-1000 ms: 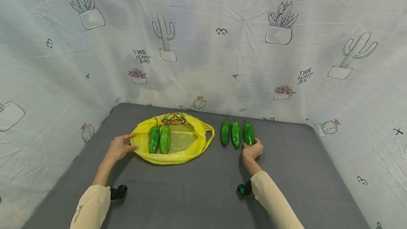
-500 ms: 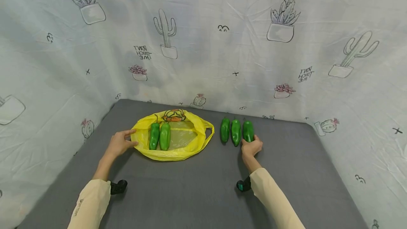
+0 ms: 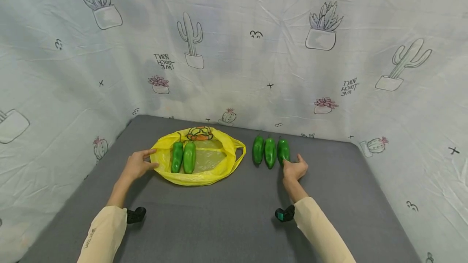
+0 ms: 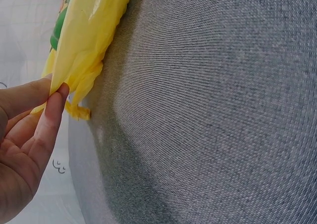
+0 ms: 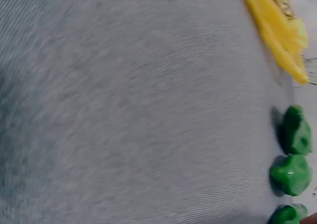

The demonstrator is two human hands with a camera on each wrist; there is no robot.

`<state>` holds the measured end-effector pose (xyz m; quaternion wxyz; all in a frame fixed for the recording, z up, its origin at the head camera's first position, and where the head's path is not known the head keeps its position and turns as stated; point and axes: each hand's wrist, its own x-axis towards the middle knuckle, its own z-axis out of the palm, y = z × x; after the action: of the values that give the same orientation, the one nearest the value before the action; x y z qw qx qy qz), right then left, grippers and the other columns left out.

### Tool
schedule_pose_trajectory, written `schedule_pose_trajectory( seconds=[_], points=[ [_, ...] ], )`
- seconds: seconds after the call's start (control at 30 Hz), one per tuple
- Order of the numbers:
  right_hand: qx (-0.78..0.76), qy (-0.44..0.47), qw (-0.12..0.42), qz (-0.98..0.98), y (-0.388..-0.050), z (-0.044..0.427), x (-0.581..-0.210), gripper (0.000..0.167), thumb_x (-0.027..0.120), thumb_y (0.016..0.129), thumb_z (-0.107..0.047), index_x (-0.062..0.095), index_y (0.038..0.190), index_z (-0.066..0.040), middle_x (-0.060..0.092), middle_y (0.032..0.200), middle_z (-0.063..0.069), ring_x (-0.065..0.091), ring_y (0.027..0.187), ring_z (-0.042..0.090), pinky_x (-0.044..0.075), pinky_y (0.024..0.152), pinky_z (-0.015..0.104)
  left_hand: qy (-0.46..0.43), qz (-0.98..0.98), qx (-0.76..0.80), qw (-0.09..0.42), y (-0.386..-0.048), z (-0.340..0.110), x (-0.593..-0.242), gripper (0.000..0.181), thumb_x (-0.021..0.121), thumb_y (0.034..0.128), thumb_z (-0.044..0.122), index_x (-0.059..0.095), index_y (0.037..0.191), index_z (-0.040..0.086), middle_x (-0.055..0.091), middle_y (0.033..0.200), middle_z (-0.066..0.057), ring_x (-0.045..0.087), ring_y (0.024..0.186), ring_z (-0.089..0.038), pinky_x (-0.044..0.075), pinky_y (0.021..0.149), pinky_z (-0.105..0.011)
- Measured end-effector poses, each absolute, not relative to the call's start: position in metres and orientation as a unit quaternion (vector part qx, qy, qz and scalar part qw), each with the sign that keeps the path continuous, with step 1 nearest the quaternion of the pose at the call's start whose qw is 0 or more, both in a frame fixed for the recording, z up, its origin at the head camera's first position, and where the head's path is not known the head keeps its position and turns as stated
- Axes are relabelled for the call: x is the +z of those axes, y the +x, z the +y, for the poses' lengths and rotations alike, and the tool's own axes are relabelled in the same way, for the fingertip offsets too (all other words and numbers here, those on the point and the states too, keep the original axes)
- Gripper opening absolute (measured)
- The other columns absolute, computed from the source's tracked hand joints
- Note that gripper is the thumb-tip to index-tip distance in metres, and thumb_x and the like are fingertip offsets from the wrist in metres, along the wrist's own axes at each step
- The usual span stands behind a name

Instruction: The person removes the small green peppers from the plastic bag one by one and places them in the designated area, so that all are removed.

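- Right hand (image 3: 295,169) sits just at the near end of the right pepper (image 3: 283,150), which lies on the gray table (image 3: 204,226). Thumb reaches the pepper's tip, another finger sticks up well off to the side, so the hand is spread and not wrapped around it. Can't tell if the thumb is pressing or just grazing.
- Left hand (image 3: 138,164) is pinching the left edge of the yellow bag (image 3: 199,179) between thumb and fingers.
- The right pepper points its stem away from the person, toward the wall sheet (image 3: 226,60), long axis running roughly front to back. The middle pepper (image 3: 270,153) and left pepper (image 3: 258,151) lie beside it, pretty much parallel.
- Inside the bag, toward its left side, there's a dark pepper (image 3: 177,156) and a lighter pepper (image 3: 189,157) next to each other, stems also facing away. The bag's handle (image 3: 239,153) sticks out on the right, toward the row of three.
- The left wrist cam shows the pinch up close, thin plastic between the fingertips.
- The right wrist cam gets the peppers' blunt near ends and only a sliver of finger in the corner; stems show only from the head cam.
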<state>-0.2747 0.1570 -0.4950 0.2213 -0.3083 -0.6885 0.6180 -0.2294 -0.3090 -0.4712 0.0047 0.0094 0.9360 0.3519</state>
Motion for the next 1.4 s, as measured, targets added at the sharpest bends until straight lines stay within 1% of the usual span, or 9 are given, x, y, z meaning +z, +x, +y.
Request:
schedule_pose_trajectory(
  seconds=[0.07,0.17,0.47,0.63,0.77,1.03,1.23,1.4],
  points=[
    [0.631,-0.303,0.227,-0.678,-0.272,0.158,-0.49,0.061,0.063,0.08,0.015,0.046,0.138,0.005,0.035,0.144,0.024,0.029,0.138,0.036,0.033,0.109,0.043,0.009,0.936,0.352,0.004,-0.229,-0.309,-0.471,0.058,0.07,0.0859,0.01,0.047,0.135,-0.011,0.043,0.132,-0.038,0.042,0.12,-0.055,0.044,0.089,-0.06],
    [0.643,-0.291,0.218,-0.674,-0.266,0.155,-0.481,0.06,0.062,0.083,0.013,0.045,0.14,0.003,0.033,0.148,0.021,0.027,0.14,0.033,0.034,0.109,0.041,0.007,0.937,0.349,0.005,-0.229,-0.309,-0.471,0.058,0.07,0.0861,0.01,0.046,0.135,-0.011,0.043,0.133,-0.038,0.043,0.12,-0.054,0.044,0.089,-0.061],
    [0.705,-0.248,0.173,-0.642,-0.245,0.128,-0.469,0.061,0.064,0.088,0.001,0.039,0.145,-0.001,0.031,0.143,0.023,0.028,0.136,0.034,0.034,0.108,0.043,0.004,0.937,0.35,0.008,-0.229,-0.307,-0.469,0.058,0.069,0.0866,0.01,0.046,0.135,-0.011,0.042,0.133,-0.038,0.044,0.119,-0.053,0.045,0.089,-0.06],
    [0.736,-0.23,0.145,-0.62,-0.233,0.109,-0.469,0.064,0.064,0.089,-0.001,0.036,0.146,-0.003,0.029,0.146,0.022,0.024,0.141,0.032,0.027,0.113,0.037,0.006,0.937,0.349,0.01,-0.229,-0.307,-0.468,0.057,0.069,0.0866,0.01,0.046,0.135,-0.011,0.042,0.134,-0.038,0.045,0.119,-0.053,0.044,0.089,-0.06],
    [0.749,-0.209,0.136,-0.613,-0.227,0.09,-0.47,0.065,0.066,0.088,-0.001,0.036,0.146,-0.002,0.029,0.147,0.021,0.023,0.142,0.031,0.022,0.115,0.034,0.009,0.936,0.353,0.009,-0.229,-0.307,-0.468,0.058,0.069,0.0869,0.01,0.046,0.136,-0.011,0.042,0.134,-0.038,0.045,0.119,-0.053,0.045,0.089,-0.059],
    [0.758,-0.187,0.137,-0.61,-0.221,0.055,-0.471,0.063,0.069,0.085,0.002,0.042,0.142,0.0,0.035,0.147,0.02,0.027,0.141,0.03,0.024,0.114,0.035,0.006,0.937,0.35,0.009,-0.226,-0.307,-0.467,0.058,0.068,0.0874,0.011,0.045,0.136,-0.011,0.041,0.135,-0.038,0.044,0.12,-0.053,0.043,0.091,-0.061],
    [0.764,-0.173,0.133,-0.607,-0.219,0.04,-0.47,0.063,0.068,0.086,0.003,0.041,0.143,0.001,0.036,0.147,0.017,0.029,0.14,0.028,0.022,0.115,0.034,0.008,0.939,0.343,0.004,-0.227,-0.307,-0.468,0.058,0.069,0.0869,0.01,0.045,0.136,-0.011,0.042,0.135,-0.037,0.045,0.12,-0.052,0.042,0.091,-0.061],
    [0.764,-0.168,0.143,-0.607,-0.219,0.03,-0.471,0.061,0.069,0.085,0.004,0.044,0.141,0.001,0.043,0.144,0.017,0.035,0.137,0.028,0.025,0.114,0.036,0.006,0.939,0.342,0.008,-0.228,-0.308,-0.468,0.059,0.069,0.0867,0.011,0.045,0.136,-0.011,0.042,0.134,-0.038,0.044,0.119,-0.053,0.043,0.09,-0.061]
  ],
)
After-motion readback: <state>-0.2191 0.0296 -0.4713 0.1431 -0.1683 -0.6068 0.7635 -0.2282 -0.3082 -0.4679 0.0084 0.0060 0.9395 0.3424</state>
